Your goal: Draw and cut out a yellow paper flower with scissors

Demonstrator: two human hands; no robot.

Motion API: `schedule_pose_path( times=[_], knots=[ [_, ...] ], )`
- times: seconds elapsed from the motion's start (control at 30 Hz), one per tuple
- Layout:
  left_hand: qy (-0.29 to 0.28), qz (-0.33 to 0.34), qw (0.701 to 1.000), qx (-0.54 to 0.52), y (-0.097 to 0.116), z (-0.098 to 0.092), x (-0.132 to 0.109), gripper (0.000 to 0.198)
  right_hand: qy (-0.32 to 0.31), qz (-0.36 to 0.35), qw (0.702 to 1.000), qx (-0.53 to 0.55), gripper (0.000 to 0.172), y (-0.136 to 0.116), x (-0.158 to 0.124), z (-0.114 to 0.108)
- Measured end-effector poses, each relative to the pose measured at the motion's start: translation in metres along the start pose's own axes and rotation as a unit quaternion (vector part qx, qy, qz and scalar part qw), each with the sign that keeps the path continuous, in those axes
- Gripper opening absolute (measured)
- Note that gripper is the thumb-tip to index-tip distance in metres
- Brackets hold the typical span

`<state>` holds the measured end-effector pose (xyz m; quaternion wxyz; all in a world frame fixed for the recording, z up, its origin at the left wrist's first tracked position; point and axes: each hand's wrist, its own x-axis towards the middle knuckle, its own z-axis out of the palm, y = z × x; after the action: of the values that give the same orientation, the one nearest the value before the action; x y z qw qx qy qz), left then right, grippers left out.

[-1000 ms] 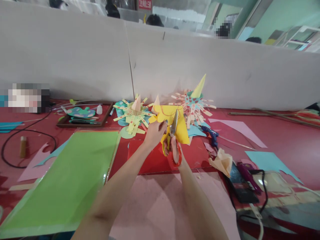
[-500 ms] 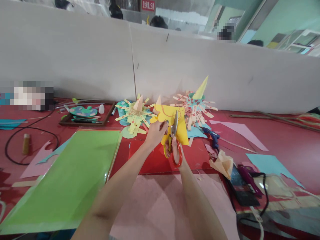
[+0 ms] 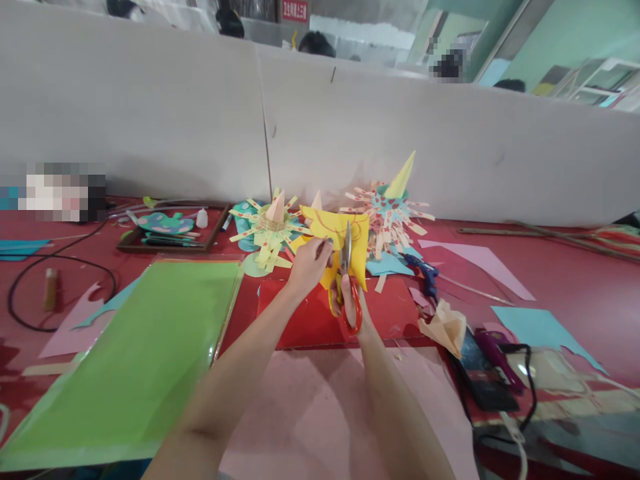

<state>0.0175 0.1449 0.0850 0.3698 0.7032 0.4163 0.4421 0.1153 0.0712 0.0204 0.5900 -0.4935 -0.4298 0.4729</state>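
My left hand (image 3: 310, 263) pinches a sheet of yellow paper (image 3: 357, 267) and holds it up above a red sheet (image 3: 300, 310) on the table. A curved, scalloped line is drawn near the paper's top. In my right hand (image 3: 347, 300) is a pair of scissors (image 3: 349, 243) with one red and one yellow handle loop, pointing upward. Their blades lie against the yellow paper and look nearly closed. Just behind stand a yellow paper figure with a cone (image 3: 273, 220) and a pink and blue paper figure with a yellow cone (image 3: 393, 207).
A green sheet pack (image 3: 135, 353) lies at left, below a brown tray (image 3: 165, 248) of craft things. To the right are a blue glue gun (image 3: 424, 270), crumpled paper (image 3: 447, 329), a phone (image 3: 485, 383) and a purple glue gun (image 3: 500, 360). A white partition (image 3: 190, 120) stands behind.
The yellow paper has turned and shifted slightly in my left hand, its upper left corner now showing. The scissors have tilted a little leftward along it.
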Motion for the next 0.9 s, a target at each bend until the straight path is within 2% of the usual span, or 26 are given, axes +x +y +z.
schedule_pose_path(
  times=[0.2,0.3,0.53,0.9],
  knots=[
    [-0.011,-0.079,0.989,-0.126,-0.005,0.006,0.003,0.019,0.007,-0.002,0.999,-0.035,0.049,0.004,0.0,-0.003],
    [-0.023,-0.092,0.983,-0.157,-0.01,0.011,0.004,0.024,0.004,0.001,0.999,-0.051,0.046,0.007,0.001,-0.004],
    [0.028,-0.085,0.989,-0.119,-0.008,0.004,0.005,0.031,-0.018,0.02,0.998,-0.057,0.048,0.012,0.001,-0.004],
    [-0.014,-0.09,0.993,-0.077,-0.006,-0.011,0.009,0.028,-0.039,0.031,0.996,-0.067,0.049,0.005,-0.002,-0.002]
  ],
)
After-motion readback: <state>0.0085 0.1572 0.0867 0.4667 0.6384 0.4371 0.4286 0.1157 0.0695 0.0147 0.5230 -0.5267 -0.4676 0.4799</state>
